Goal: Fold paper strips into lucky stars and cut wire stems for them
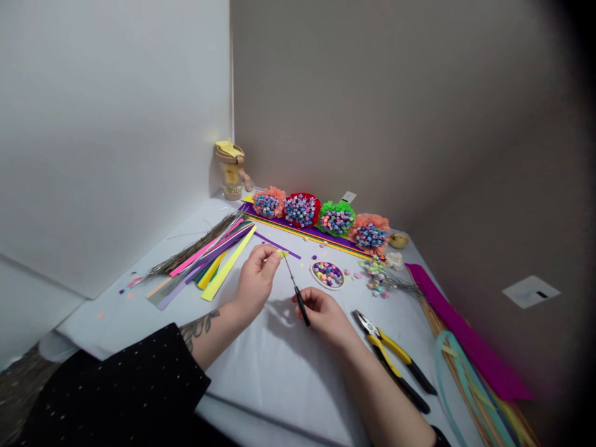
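**Needle tool (300, 304) tipped at yellow paper (280, 253)**

The left hand (256, 279) pinches the small yellow paper between fingertips; the right hand (323, 313) curls around the tool's black handle — its thin shaft slants up and left, tip meeting the paper. Pliers (391, 354) lie just right, paper strips (214, 261) left, paper stars (327, 274) ahead, and paper flowers (321, 217) line the far wall (326, 93).

Between hands: black scissors (298, 297), tips just beside yellow paper scrap (280, 253) in left fingertips (266, 253). Just ahead of left fingertips, purple paper strip (279, 244). Ahead of right fingers (310, 299), round hoop of paper stars (326, 288); farther on, row of paper-star pompoms (300, 210). Left of left fingertips, paper-strip bundle (214, 261). Right of right fingers, yellow-handled pliers (393, 354). Open passage behind fingers: white tablecloth (279, 372).
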Motion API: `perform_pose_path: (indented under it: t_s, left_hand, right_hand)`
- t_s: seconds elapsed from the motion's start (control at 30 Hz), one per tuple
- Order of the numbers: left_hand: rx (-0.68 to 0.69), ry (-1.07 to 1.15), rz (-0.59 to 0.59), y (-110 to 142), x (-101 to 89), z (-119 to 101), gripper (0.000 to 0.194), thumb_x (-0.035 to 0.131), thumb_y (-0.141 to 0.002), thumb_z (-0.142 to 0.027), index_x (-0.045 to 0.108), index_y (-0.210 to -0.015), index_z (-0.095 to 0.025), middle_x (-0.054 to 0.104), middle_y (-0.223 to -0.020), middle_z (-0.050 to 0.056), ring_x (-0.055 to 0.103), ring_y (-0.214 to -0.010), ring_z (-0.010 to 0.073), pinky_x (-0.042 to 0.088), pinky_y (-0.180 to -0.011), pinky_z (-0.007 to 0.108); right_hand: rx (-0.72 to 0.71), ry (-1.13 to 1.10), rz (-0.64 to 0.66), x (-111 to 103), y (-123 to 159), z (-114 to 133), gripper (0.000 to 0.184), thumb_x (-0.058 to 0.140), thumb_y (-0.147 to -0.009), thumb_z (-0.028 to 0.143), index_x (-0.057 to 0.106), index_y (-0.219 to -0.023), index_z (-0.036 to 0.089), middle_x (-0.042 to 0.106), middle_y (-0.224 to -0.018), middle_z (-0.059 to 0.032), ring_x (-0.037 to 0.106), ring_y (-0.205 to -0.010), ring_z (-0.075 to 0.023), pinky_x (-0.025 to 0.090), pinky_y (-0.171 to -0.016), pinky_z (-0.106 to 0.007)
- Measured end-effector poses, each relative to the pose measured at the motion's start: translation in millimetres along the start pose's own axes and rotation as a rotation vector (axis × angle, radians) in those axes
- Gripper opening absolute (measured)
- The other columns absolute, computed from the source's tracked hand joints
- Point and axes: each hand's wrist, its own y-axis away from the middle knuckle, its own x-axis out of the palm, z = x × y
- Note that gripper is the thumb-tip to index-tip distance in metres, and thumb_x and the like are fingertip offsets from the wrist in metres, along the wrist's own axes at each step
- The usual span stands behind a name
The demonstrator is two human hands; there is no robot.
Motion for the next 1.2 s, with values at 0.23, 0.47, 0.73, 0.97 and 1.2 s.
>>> perform_pose_path:
  t_s: [0.23,0.47,0.73,0.97,1.2]
  left_hand:
    - [0.002,0.079,0.043,-1,-0.3,1,0.014,0.054,-0.082,-0.031,0.058,-0.081,-0.018,0.055,-0.087,0.002,0.049,-0.080,0.0140,0.041,-0.073,0.024]
    - [-0.041,0.175,0.065,0,0.6,2,0.012,0.056,-0.081,-0.030,0.056,-0.078,-0.018,0.054,-0.083,0.000,0.047,-0.078,0.0127,0.040,-0.071,0.022]
    - [-0.073,0.226,0.076,-1,1.4,-4,0.013,0.057,-0.080,-0.030,0.055,-0.076,-0.017,0.049,-0.071,-0.003,0.044,-0.067,0.0096,0.038,-0.066,0.021]
    - [-0.433,0.560,0.372,6,-0.8,-27,0.023,0.066,-0.074,-0.032,0.048,-0.073,-0.017,0.042,-0.055,-0.007,0.027,-0.040,0.0017,0.016,-0.039,0.015]
    - [-0.704,0.765,0.653,11,-0.5,-25,0.019,0.068,-0.073,-0.022,0.051,-0.072,-0.014,0.044,-0.060,-0.005,0.025,-0.039,-0.0007,0.013,-0.036,0.011]
  right_hand:
    - [0.012,-0.188,0.151,-7,1,-9,0.032,0.074,-0.058,0.036,0.060,-0.075,0.013,0.048,-0.052,0.0050,0.032,-0.042,-0.0044,0.018,-0.040,-0.020]
    - [0.014,-0.217,0.189,-8,4,-6,0.030,0.073,-0.059,0.035,0.061,-0.076,0.013,0.047,-0.052,0.0047,0.032,-0.042,-0.0047,0.017,-0.042,-0.021]
    - [-0.133,0.008,-0.022,-15,-4,-11,0.022,0.065,-0.065,0.034,0.051,-0.069,0.018,0.050,-0.056,0.0037,0.039,-0.050,-0.0092,0.028,-0.049,-0.022]
    - [-0.354,0.848,-0.444,-25,-7,-19,0.017,0.066,-0.063,0.026,0.052,-0.068,0.020,0.054,-0.081,-0.0046,0.049,-0.082,-0.0223,0.038,-0.072,-0.033]
    - [-0.435,0.919,-0.304,-18,-4,-16,0.011,0.065,-0.070,0.024,0.063,-0.078,0.018,0.057,-0.100,-0.0093,0.049,-0.099,-0.0248,0.038,-0.086,-0.039]
